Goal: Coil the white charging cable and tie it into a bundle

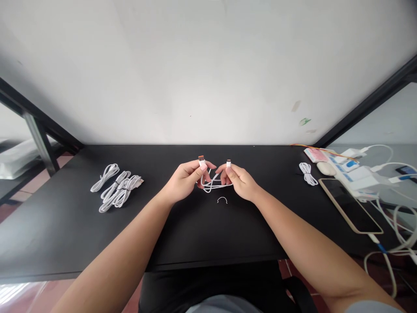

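A white USB cable hangs in loose loops between my two hands, just over the black table. My left hand pinches its larger plug, which has an orange tip and points away from me. Between thumb and fingers, my right hand grips the smaller plug at the other end, also pointing away. On the table just below the loops lies a short, curved white twist tie, touched by neither hand.
Several bundled white cables lie at the left of the black table. At the right are another coiled cable, a phone and a power strip with white chargers and trailing cords. A wall rises behind.
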Available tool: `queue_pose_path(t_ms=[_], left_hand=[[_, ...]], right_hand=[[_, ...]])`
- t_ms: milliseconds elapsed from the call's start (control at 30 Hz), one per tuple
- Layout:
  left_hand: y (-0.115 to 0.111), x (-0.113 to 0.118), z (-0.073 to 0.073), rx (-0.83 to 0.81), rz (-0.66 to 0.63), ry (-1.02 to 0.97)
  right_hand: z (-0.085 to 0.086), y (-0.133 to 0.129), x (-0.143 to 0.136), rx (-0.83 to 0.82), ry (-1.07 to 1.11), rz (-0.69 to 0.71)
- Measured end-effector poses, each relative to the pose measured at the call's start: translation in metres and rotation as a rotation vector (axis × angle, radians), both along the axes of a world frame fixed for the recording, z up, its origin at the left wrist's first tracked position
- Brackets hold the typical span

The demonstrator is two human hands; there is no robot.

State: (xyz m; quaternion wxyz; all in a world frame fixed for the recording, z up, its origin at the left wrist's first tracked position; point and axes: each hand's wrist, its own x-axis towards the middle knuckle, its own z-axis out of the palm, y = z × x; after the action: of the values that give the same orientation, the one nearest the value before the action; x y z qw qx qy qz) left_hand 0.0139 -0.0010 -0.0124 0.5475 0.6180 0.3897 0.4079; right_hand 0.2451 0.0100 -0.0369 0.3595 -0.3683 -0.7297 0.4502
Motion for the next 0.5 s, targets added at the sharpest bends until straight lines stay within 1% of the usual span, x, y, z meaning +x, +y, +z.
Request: queue_pose_path(t_ms=[200, 367, 500], left_hand=[[-0.0005, -0.0002, 0.0008, -0.004, 0.011, 0.015], [0.0000, 0.0005, 0.0015, 0.003, 0.021, 0.018], [-0.0009, 0.0016, 0.0011, 0.033, 0.035, 0.074]], right_hand=[[0.0008, -0.0004, -0.0002, -0.006, 0.015, -0.011], [0.0023, -0.0007, -0.0001, 0.011, -0.013, -0.020], [0.0042, -0.0009, -0.0001, 0.040, -0.070, -0.049]])
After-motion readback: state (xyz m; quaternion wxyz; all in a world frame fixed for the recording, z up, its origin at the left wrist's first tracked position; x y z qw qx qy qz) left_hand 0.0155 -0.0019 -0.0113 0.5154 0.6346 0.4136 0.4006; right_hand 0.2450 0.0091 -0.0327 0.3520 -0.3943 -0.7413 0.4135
